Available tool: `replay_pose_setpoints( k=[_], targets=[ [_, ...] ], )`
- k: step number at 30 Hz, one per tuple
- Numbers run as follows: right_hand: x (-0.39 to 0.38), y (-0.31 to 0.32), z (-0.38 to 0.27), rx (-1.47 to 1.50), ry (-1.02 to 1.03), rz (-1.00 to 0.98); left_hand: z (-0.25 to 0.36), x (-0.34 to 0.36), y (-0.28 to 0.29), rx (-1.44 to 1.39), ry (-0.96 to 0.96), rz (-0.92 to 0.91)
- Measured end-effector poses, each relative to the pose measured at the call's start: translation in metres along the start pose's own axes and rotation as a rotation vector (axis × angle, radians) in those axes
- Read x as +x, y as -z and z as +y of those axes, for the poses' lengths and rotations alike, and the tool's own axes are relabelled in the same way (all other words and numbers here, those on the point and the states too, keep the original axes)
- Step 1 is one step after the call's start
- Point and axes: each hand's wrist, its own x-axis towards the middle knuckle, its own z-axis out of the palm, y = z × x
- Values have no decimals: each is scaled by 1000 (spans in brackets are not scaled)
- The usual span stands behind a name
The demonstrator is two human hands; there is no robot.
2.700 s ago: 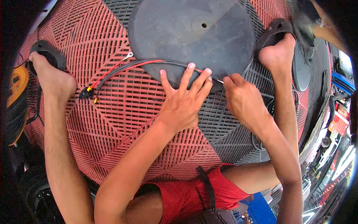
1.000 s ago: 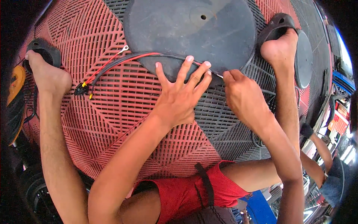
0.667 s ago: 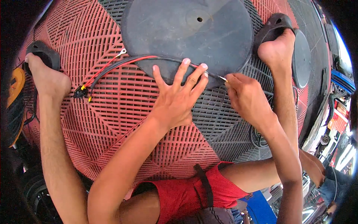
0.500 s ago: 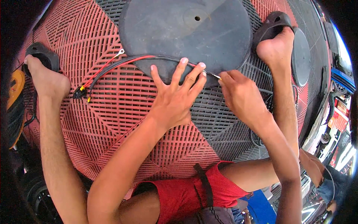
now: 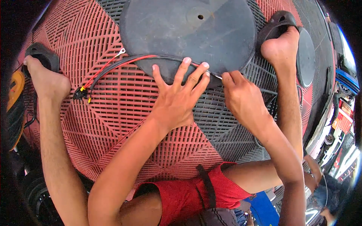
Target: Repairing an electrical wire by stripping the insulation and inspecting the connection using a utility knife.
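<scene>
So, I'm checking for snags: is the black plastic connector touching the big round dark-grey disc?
Apart. In the head view, a wide stretch of red slatted floor mat separates the connector from the disc.

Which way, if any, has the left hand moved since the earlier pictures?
No: against the round black disc, the left hand keeps about the same place.

Lies as a red-and-black wire harness (image 5: 151, 56) in a shallow arc from red floor grating (image 5: 124, 101) onto a dark disc (image 5: 169, 26). Splits at left into a black connector (image 5: 78, 94), a yellow-tipped lead (image 5: 89, 100) and a red wire (image 5: 102, 70) with ring terminal (image 5: 120, 52). Passes under the left hand (image 5: 175, 103), meeting a thin silvery piece (image 5: 217, 77) at the right hand (image 5: 243, 100).
</scene>
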Motion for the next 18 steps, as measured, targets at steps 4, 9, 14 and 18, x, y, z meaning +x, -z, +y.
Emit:
replay_pose_setpoints(
  k=[4, 9, 14, 18],
  targets=[
    [-5, 3, 9, 12, -38, -39, 4, 3, -4, 3, 1, 20],
    [-32, -4, 17, 409, -129, 257, 4, -7, 3, -22, 49, 32],
    [-95, -7, 2, 457, -316, 257, 54, -9, 8, -78, 51, 284],
    [-117, -57, -12, 461, -302, 207, 72, -39, -8, -384, 46, 311]
  ],
)
